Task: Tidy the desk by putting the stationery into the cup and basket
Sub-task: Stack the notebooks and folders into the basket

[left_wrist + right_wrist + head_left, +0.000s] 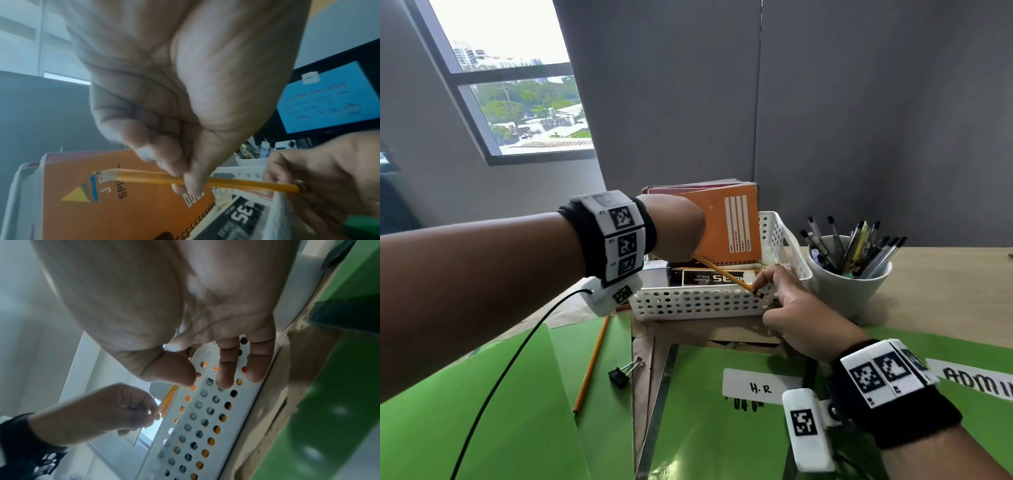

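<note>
1. The left grip (674, 226) hangs over the white perforated basket (698, 303), fingers and thumb pinching a yellow pencil (726, 275) near its middle; the left wrist view shows that pinch plainly.
2. The pencil slants from the left grip down toward 4 o'clock, across the basket's opening, with its eraser end at the basket's front right corner.
3. The right grip (796, 317) rests against that corner. Thumb and forefinger pinch the pencil's eraser end, while the other fingers (258, 368) lie straight along the holed outer wall.
4. Inside the basket an orange spiral notebook (732, 226) leans upright at the back, and a black box of staples (705, 277) lies flat in front of it.
5. At 3 o'clock from the basket, just beside it, stands a white cup (849, 279) crowded with pens.
6. At 7 o'clock from the basket a second yellow pencil (590, 365) lies on a green folder (500, 411), and a black binder clip (619, 375) sits near it toward 3 o'clock.
7. A green folder labelled "H.R" (760, 389) lies at 6 o'clock from the basket, on the wooden surface (955, 284).
8. The basket sits on brown paper envelopes (722, 332).
</note>
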### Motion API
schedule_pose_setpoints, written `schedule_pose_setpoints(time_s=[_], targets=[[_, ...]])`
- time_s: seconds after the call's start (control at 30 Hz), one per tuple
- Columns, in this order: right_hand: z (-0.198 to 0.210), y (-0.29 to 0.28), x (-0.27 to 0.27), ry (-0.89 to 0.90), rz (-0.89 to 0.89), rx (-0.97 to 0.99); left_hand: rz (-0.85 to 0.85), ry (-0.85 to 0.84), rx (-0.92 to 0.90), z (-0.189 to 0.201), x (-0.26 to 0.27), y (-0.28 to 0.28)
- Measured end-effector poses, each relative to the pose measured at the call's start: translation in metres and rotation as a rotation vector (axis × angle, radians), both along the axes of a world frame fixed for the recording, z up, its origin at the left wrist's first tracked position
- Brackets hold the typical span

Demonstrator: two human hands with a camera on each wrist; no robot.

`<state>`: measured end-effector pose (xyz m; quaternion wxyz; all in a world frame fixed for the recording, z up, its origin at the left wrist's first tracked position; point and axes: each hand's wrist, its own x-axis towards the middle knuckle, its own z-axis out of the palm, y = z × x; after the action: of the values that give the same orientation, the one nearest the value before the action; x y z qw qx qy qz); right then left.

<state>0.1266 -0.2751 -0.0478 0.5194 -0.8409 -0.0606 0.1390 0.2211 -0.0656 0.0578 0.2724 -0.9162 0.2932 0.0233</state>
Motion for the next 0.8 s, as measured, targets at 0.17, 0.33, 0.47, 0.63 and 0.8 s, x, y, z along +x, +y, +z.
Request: schedule_pose_setpoints(time_s=[0.17, 0.33, 0.47, 0.63, 0.8], targets=[[0.001, 0.003, 0.0, 0.027, -0.063, 0.038, -0.002, 0.074, -0.164, -0.004, 0.017, -0.006], [0.004, 0.007, -0.002, -0.005, -0.062, 0.069, 0.066, 0.128, -0.196, -0.017, 0.029, -0.011], [0.0, 0.005, 0.0, -0.012, -0.067, 0.097, 0.043, 0.161, -0.223, -0.012, 0.033, -0.006], [-0.006, 0.003, 0.005, -0.033, -0.074, 0.11, 0.157, 0.205, -0.342, 0.001, 0.043, 0.017], [-0.009, 0.002, 0.004, -0.075, -0.008, 0.003, 0.164, 0.153, -0.267, -0.013, 0.038, 0.003]])
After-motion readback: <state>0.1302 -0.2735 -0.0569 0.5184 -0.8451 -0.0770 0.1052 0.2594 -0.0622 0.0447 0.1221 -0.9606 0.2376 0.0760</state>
